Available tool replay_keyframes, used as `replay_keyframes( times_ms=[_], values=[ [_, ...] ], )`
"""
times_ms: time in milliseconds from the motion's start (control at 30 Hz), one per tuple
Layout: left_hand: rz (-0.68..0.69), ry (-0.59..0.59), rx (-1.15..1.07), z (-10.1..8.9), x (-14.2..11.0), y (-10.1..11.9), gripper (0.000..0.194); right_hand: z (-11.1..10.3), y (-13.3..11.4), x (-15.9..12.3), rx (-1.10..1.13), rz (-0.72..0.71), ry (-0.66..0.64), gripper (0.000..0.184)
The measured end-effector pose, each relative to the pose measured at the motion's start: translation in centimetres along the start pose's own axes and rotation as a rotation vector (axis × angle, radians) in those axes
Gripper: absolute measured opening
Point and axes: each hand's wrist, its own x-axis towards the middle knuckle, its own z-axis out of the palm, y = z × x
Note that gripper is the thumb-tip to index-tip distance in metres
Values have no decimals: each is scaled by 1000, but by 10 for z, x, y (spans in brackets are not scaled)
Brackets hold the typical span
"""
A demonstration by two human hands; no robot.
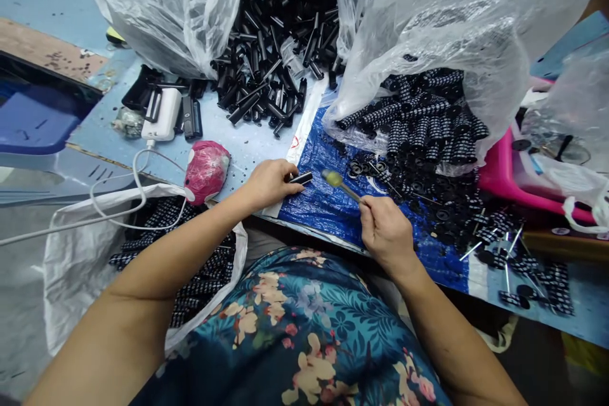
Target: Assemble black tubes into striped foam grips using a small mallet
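Between the fingertips of my left hand (271, 183) is a short glossy black plastic tube (301, 178), held above the front of the blue plastic sheet (314, 209). My right hand (387, 231) is wrapped round the handle of a small hammer (349, 191). Its yellowish head (333, 178) points toward the tube, with a gap between the two. Beyond my left hand lies a large heap of black tube pieces (261, 70). Small black round parts (438, 212) are scattered to the right of my right hand.
Black-and-white patterned rollers (423, 114) spill from a clear plastic bag (457, 25). At left are a pink wrapped bundle (207, 171), a white power bank (162, 114) and its cable. A white sack (71, 247) of patterned pieces stands below the table edge. A pink bin (507, 165) stands right.
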Motion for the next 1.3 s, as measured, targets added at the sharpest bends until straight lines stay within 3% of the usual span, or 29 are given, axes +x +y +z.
replay_keyframes(
  times_ms=[100, 267, 467, 600, 667, 767, 900, 967, 1000, 1067, 1133, 1167, 1233, 1300],
  values=[
    [-27, -87, -31, -1, 6, -3, 23, 3, -13, 17, 68, -2, 114, 23],
    [-33, -154, 3, 0, 13, -7, 20, 11, -23, 37, -67, -30, -116, 29],
    [0, -270, 126, -6, 30, -13, 26, 10, -35, 34, 214, -227, 46, 27],
    [-38, -275, 188, 5, 37, -10, 32, 18, -46, 32, 28, -306, -237, 27],
    [-10, -225, 210, 4, 35, -5, 32, 18, -46, 29, -10, -339, -305, 29],
    [31, -222, 191, -28, 12, 3, 28, 8, -28, 17, 69, -374, -239, 23],
    [-96, -547, 128, -97, -51, 14, 28, -4, 12, -1, 86, -225, -48, 16],
    [-152, -664, 199, -109, -72, 16, 31, -8, 18, -3, -20, -117, -16, 15],
    [-120, -653, 219, -103, -75, 18, 38, -10, 17, -1, -84, -80, -31, 19],
    [52, -607, 209, -70, -67, 28, 37, -15, 9, 6, -222, -57, -30, 27],
    [241, -572, 189, -16, -53, 60, 25, -23, 4, 7, -409, -100, -17, 37],
    [376, -615, 152, 15, -50, 83, 25, -29, 2, 2, -571, -39, -3, 40],
    [663, -732, 94, 72, -55, 140, 25, -46, -3, -23, -940, 240, 28, 41],
    [918, -905, 53, 118, -74, 195, 23, -65, -19, -63, -1227, 605, 63, 28]
  ],
)
